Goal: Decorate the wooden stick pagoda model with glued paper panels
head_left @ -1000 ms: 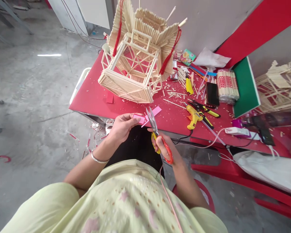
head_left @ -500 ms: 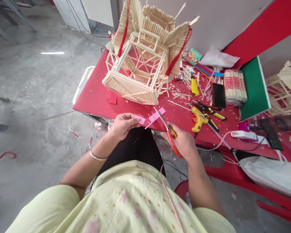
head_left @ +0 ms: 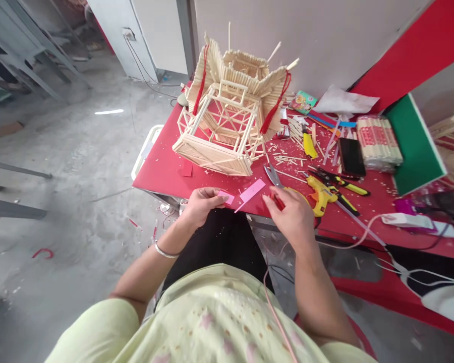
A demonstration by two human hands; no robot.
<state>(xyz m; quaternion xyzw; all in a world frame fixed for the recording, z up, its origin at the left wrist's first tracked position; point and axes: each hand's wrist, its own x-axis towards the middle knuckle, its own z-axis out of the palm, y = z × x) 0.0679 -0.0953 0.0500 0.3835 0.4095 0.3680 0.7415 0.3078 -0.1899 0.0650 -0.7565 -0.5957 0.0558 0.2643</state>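
Observation:
My left hand [head_left: 204, 205] pinches a small pink paper piece [head_left: 226, 197] between thumb and fingers at the table's front edge. Just right of it, a longer pink paper strip [head_left: 251, 191] lies on the red table, with a thin pink sliver along its lower end. My right hand [head_left: 292, 214] is closed around the handles of a pair of scissors [head_left: 273, 175], whose blades point away from me, down at the tabletop; the red handle partly shows between the fingers. Beyond both hands stands a pavilion model [head_left: 219, 116] built of wooden sticks, with red tassels.
A yellow glue gun [head_left: 320, 195] and black-yellow pliers [head_left: 342, 184] lie right of my right hand. Farther back are a yellow utility knife [head_left: 309, 146], a black phone [head_left: 351, 157], packed sticks [head_left: 378, 142] and a green board [head_left: 418, 146]. Loose stick offcuts are scattered between.
My right hand has carried the scissors to the right, off the pink strip, and lowered them toward the table. My left hand still pinches the small pink piece. The view has shifted slightly.

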